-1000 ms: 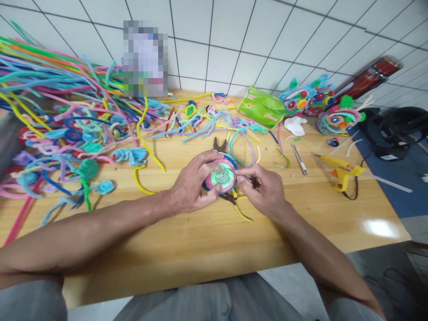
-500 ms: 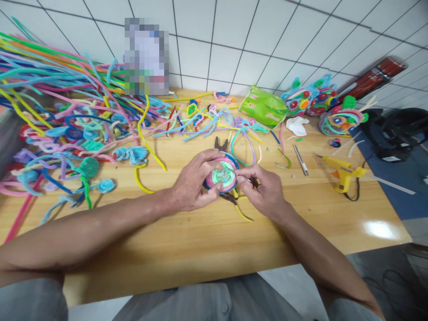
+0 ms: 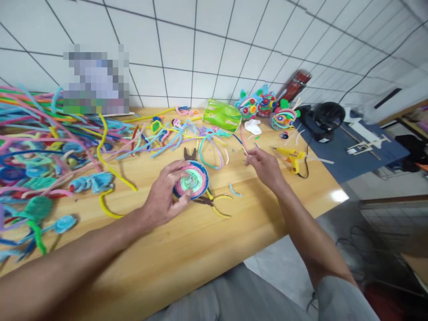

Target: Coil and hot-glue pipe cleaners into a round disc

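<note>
My left hand (image 3: 167,191) is closed on the edge of a round coiled pipe-cleaner disc (image 3: 197,171), with fingers above and thumb below. The disc has a mint-green middle, a pink ring and a dark blue rim. Just behind it the dark jaws of a pair of pliers (image 3: 190,154) stick out. Pliers with yellow handles (image 3: 207,201) lie at its near right side. Away to the right, my right hand (image 3: 265,168) pinches a slender tool (image 3: 245,152) whose kind I cannot make out. A light blue fuzzy scrap (image 3: 235,190) rests on the table between the hands.
Loose pipe cleaners (image 3: 40,156) heap up on the left. Along the wall stand a green tissue pack (image 3: 222,115), decorated figures (image 3: 249,107) and a red flask (image 3: 296,84). A yellow glue gun (image 3: 291,157) lies right of my right hand, near a crumpled tissue (image 3: 253,126).
My right hand has moved away from the disc to the right, toward where the cutter knife lay. My left hand still holds the disc. The view has swung right.
</note>
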Demonstrator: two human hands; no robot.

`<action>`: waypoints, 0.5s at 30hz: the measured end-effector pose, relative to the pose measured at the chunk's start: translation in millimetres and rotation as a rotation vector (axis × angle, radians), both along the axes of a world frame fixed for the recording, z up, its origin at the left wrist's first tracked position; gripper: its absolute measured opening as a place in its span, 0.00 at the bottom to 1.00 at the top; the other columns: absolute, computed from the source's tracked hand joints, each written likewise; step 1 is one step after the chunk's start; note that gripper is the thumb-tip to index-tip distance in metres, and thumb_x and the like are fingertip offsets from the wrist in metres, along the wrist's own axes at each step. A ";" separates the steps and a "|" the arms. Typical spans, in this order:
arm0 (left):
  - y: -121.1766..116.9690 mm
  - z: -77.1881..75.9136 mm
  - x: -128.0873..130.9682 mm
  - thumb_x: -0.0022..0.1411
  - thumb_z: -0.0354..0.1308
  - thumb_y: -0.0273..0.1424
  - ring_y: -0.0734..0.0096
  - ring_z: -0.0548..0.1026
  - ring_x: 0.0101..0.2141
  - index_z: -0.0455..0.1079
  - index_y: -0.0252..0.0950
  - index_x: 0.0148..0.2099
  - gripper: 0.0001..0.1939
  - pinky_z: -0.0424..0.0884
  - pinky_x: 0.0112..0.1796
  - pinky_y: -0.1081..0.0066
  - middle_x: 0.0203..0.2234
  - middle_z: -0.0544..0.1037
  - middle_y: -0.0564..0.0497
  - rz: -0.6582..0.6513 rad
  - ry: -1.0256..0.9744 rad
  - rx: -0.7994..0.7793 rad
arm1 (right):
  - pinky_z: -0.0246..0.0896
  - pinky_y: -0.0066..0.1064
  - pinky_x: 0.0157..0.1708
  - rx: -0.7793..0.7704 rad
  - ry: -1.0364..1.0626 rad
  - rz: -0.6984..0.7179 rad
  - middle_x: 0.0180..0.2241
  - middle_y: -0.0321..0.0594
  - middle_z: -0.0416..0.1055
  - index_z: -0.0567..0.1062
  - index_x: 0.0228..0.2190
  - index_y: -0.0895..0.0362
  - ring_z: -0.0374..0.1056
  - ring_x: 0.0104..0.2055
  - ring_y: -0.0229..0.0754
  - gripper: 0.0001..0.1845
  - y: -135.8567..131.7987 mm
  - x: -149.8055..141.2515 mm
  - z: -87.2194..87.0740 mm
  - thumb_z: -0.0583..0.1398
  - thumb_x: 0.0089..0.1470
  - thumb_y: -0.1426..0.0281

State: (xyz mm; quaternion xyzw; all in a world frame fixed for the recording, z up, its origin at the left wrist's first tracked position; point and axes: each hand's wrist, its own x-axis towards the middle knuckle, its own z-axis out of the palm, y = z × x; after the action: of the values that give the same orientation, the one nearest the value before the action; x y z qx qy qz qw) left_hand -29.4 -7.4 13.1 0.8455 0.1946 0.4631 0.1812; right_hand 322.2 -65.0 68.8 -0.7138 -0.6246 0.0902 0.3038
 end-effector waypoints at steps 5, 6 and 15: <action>1.2 -1.6 -0.2 0.69 0.64 0.30 0.48 0.78 0.62 0.64 0.42 0.64 0.24 0.80 0.59 0.48 0.62 0.76 0.38 0.007 0.008 0.045 | 0.70 0.41 0.46 -0.017 -0.174 -0.111 0.35 0.43 0.84 0.82 0.34 0.53 0.77 0.42 0.51 0.08 8.6 32.4 -32.8 0.61 0.61 0.72; 1.7 -2.4 -0.3 0.69 0.64 0.30 0.47 0.78 0.62 0.64 0.42 0.64 0.24 0.80 0.59 0.47 0.62 0.76 0.38 0.006 0.001 0.050 | 0.70 0.43 0.49 -0.002 -0.193 -0.124 0.37 0.46 0.84 0.83 0.35 0.53 0.77 0.45 0.53 0.07 9.1 35.3 -34.8 0.63 0.60 0.73; 0.1 -2.0 -1.4 0.69 0.64 0.32 0.48 0.77 0.63 0.64 0.43 0.64 0.24 0.79 0.60 0.47 0.62 0.76 0.39 0.016 0.029 0.038 | 0.72 0.44 0.45 0.421 -0.193 0.080 0.40 0.42 0.83 0.83 0.44 0.50 0.77 0.39 0.48 0.05 -26.1 -5.0 15.2 0.65 0.69 0.66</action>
State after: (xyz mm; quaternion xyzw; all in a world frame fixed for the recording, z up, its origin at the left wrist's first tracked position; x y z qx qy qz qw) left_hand -30.8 -7.3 11.1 0.8538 0.1951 0.4559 0.1587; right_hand 317.2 -91.1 84.0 -0.6146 -0.6835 -0.0986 0.3812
